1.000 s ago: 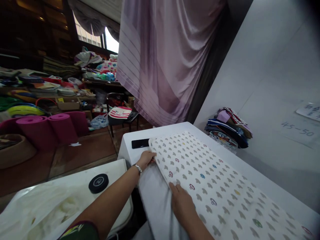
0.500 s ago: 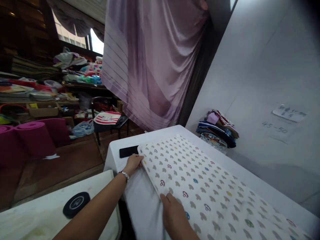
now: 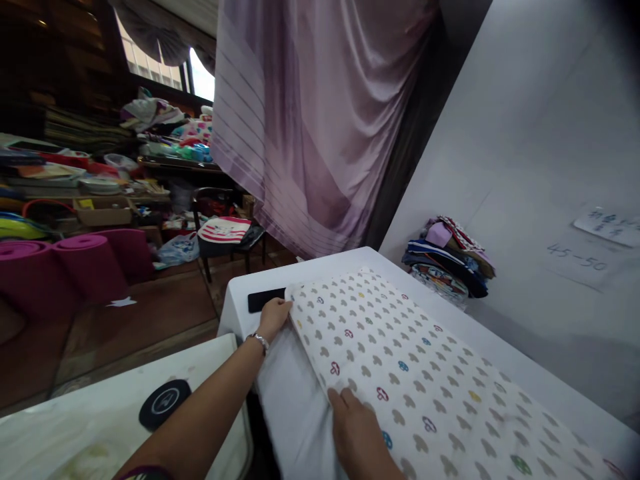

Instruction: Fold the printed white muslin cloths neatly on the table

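Observation:
A white cloth with a small mushroom print [image 3: 415,373] lies spread flat along a white table [image 3: 350,257]. My left hand [image 3: 274,317], with a bracelet at the wrist, grips the cloth's near-left corner, fingers curled round the edge. My right hand [image 3: 356,433] rests flat on the cloth's near edge, fingers stretched out and pressing down. A black phone [image 3: 263,299] lies on the table just beyond my left hand.
A second white table [image 3: 210,353] at lower left carries a round black disc [image 3: 165,404]. A stack of folded clothes [image 3: 450,257] sits against the white wall at the table's far side. A pink curtain [image 3: 320,120] hangs behind. Rolled pink mats [image 3: 75,267] and clutter fill the left.
Both hands have stayed on the cloth's near edge; the view swung left then back right. The cloth's left corner looks drawn slightly tighter.

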Demonstrator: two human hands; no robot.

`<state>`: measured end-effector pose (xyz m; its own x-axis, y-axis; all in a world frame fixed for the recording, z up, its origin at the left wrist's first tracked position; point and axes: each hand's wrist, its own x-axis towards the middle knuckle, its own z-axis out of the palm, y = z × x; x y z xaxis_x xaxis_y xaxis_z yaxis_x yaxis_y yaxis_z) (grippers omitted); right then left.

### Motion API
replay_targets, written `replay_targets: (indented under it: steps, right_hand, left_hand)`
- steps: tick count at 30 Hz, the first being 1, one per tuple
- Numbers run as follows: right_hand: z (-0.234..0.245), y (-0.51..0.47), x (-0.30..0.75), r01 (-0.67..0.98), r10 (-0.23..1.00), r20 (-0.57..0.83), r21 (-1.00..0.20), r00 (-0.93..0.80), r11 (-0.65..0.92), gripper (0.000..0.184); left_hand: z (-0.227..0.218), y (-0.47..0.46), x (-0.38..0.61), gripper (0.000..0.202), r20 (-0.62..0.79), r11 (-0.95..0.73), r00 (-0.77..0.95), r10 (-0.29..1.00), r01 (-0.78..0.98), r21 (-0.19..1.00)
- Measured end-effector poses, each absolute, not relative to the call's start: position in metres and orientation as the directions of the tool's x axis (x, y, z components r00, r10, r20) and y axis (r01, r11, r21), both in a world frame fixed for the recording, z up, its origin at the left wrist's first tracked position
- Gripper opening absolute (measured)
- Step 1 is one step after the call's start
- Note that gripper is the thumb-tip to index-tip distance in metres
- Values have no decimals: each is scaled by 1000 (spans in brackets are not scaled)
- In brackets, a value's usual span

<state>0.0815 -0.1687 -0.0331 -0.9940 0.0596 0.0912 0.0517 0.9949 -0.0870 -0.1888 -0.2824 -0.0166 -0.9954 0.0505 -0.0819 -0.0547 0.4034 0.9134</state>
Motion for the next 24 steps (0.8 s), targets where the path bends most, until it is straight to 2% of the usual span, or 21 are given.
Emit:
replay_targets:
  steps: [7,13,17,20,24]
  right_hand:
    - [-32,-175,75,99,101,45,-49,-994,994,59]
    - [-44,-175,72,74,75,72,-14,-995,997,59]
    - [-50,-175,70,79,80,97,-6,-992,997,67]
    - [-57,-179,67,70,73,160,-30,-984,997,69]
    - [-72,-184,62,40,64,333,-77,-941,996,50]
  left_hand:
    - [-1,-280,-199,19,-30,574,-997,73,18,819]
    - [5,-283,-203,23,53,751,-994,98,109,651]
    - [2,-289,-199,26,63,841,-992,110,127,526]
    - [0,-291,-198,26,79,881,-987,140,161,444]
    - [-1,-291,-204,29,86,911,-980,180,199,362]
